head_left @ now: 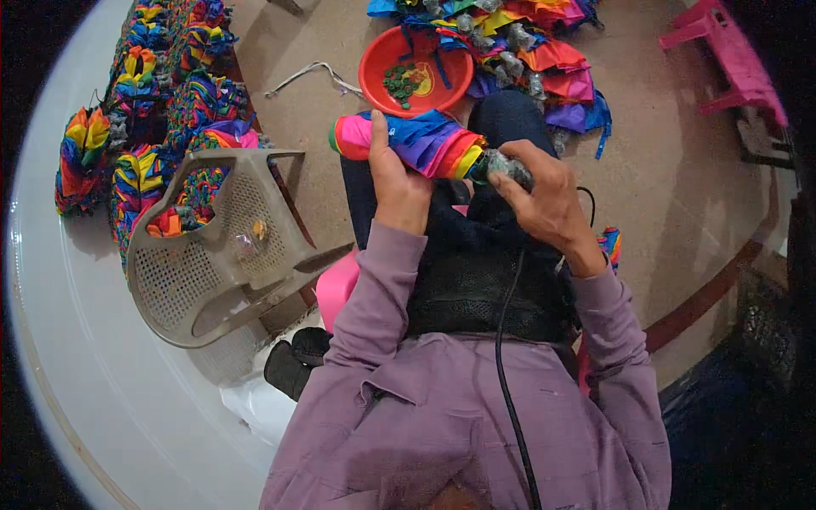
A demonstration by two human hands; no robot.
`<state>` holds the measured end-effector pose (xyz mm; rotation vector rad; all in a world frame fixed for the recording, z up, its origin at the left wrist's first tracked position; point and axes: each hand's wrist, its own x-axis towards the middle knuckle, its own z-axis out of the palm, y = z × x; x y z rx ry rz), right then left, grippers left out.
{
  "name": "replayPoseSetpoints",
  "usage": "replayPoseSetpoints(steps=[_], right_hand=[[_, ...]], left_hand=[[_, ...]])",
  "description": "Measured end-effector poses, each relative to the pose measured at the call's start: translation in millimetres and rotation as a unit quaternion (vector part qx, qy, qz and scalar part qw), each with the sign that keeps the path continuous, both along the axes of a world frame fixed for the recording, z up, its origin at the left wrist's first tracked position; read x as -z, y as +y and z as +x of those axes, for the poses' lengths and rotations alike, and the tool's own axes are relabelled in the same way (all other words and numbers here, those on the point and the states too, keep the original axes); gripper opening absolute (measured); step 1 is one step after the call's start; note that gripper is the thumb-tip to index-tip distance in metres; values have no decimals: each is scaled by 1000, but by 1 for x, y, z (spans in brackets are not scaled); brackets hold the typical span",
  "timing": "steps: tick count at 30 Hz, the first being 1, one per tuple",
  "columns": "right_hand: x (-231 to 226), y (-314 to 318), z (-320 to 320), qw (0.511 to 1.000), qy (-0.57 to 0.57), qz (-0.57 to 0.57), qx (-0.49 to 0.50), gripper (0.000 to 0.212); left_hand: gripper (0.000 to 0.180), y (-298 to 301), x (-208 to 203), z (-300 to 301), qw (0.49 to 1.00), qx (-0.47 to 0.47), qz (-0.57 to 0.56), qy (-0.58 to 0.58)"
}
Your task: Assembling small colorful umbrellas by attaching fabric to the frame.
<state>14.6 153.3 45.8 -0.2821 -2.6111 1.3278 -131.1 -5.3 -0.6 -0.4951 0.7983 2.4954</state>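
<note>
A folded rainbow umbrella (425,146) lies crosswise over my lap, its rounded tip end to the left. My left hand (398,189) is wrapped round the canopy from below, the thumb standing up along the near side. At the other end, my right hand (546,194) grips the handle (512,172), which looks covered in clear, crinkled plastic. The handle's underside and most of the left fingers are hidden.
Beyond my knees stands a red basin (371,78) with small green pieces inside. Rainbow umbrellas with plastic-wrapped handles (561,59) lie behind it; more bundles (204,98) are stacked left. A grey plastic chair (180,285), a pink stool (738,53) and a white strap (319,66) surround me.
</note>
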Motion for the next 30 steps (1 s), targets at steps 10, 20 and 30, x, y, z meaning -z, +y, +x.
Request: replayPoseSetpoints(steps=[10, 20, 30], right_hand=[[-10, 8, 0, 999, -34, 16, -36, 50], [-2, -12, -45, 995, -39, -19, -85, 72], [-9, -4, -40, 986, -64, -127, -91, 76]], left_hand=[[51, -4, 2, -5, 999, 52, 4, 6], [42, 21, -9, 10, 991, 107, -27, 70], [44, 26, -18, 13, 987, 100, -103, 74]])
